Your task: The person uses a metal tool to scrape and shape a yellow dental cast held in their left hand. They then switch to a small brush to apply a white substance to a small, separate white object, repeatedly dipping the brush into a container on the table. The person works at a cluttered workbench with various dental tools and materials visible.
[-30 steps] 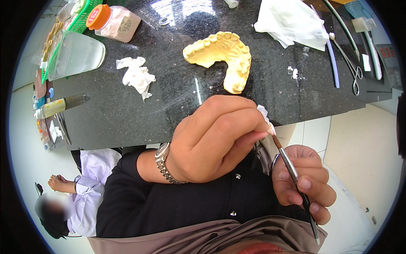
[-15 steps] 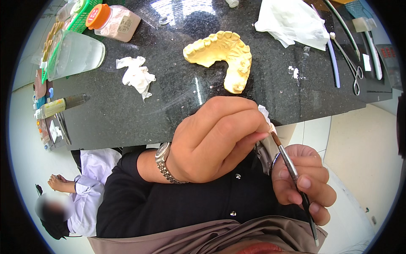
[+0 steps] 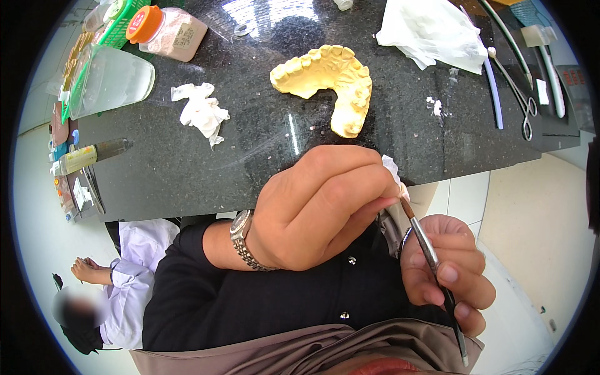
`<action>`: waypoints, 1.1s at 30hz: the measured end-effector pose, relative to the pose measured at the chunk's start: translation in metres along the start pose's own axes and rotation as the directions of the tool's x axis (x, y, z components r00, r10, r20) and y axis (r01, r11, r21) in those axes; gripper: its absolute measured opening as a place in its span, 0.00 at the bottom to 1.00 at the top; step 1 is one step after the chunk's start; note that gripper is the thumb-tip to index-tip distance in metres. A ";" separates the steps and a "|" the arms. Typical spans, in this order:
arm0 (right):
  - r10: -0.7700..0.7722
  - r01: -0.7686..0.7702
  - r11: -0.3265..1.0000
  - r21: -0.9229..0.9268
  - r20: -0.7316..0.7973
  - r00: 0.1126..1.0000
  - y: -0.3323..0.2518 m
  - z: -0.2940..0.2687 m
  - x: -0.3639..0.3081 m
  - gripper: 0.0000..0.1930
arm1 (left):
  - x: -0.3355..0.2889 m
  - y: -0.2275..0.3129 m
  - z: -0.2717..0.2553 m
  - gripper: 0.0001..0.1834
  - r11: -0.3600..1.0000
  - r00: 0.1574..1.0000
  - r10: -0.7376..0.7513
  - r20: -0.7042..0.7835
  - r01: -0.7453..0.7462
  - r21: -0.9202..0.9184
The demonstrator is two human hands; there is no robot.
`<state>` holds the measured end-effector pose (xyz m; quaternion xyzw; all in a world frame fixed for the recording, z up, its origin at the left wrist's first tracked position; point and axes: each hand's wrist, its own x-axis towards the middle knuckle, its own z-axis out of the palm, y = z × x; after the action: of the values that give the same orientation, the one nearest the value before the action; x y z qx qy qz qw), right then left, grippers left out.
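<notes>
From where I'm standing, the right hand [image 3: 447,269] is holding a slim brush [image 3: 424,240] out past the edge of the counter [image 3: 156,181], its fingers curling round the dark handle, while the left hand [image 3: 331,206] is reaching across the body from the other side and pinching a small white tissue [image 3: 390,167] between thumb and fingertips. Everything is turning on where those two are meeting: the brush's long axis is slanting, bristles pointing up and to the left toward the counter, tail end running down and to the right toward the person's chest. The bristles are lying right at the left fingertips, seemingly touching the tissue, though the pinch is partly hiding the contact. So the left hand is the nearer one to the tip, and the right is gripping farther down the shaft, below and to the right. Beyond the left knuckles a yellow dental cast [image 3: 340,78] is sitting on the counter, apart from both hands, with a crumpled white wad [image 3: 201,115] lying off to its left
</notes>
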<state>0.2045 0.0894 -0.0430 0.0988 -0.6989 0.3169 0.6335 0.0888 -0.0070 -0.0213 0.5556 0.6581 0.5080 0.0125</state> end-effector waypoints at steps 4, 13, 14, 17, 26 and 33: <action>0.037 -0.038 0.997 0.070 0.012 0.999 -0.001 -0.004 0.002 0.10 | 0.000 0.000 -0.002 0.09 1.000 1.000 -0.002 0.015 0.002 0.009; 0.513 -0.415 0.808 0.418 -0.153 0.844 0.023 -0.005 0.023 0.18 | -0.002 -0.005 -0.013 0.13 0.995 0.995 0.093 0.017 -0.094 0.024; 0.539 -0.415 0.763 0.496 -0.132 0.832 0.028 -0.003 0.023 0.20 | -0.003 -0.007 -0.013 0.14 0.995 0.995 0.095 0.030 -0.096 0.023; 0.535 -0.516 0.710 0.479 0.109 0.837 0.037 -0.004 0.030 0.16 | -0.005 -0.009 -0.013 0.15 0.993 0.991 0.113 0.065 -0.115 0.030; 0.430 -0.448 0.733 0.511 0.161 0.888 0.038 -0.006 0.026 0.15 | -0.008 -0.006 -0.006 0.11 0.984 0.994 0.101 0.052 -0.107 0.141; 0.430 -0.496 0.737 0.459 0.248 0.868 0.044 -0.001 0.039 0.17 | -0.005 -0.007 -0.012 0.12 0.988 0.992 0.093 0.086 -0.103 0.119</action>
<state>0.1748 0.1343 -0.0199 0.1049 -0.6307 0.6303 0.4404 0.0787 -0.0174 -0.0231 0.6069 0.6591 0.4438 -0.0207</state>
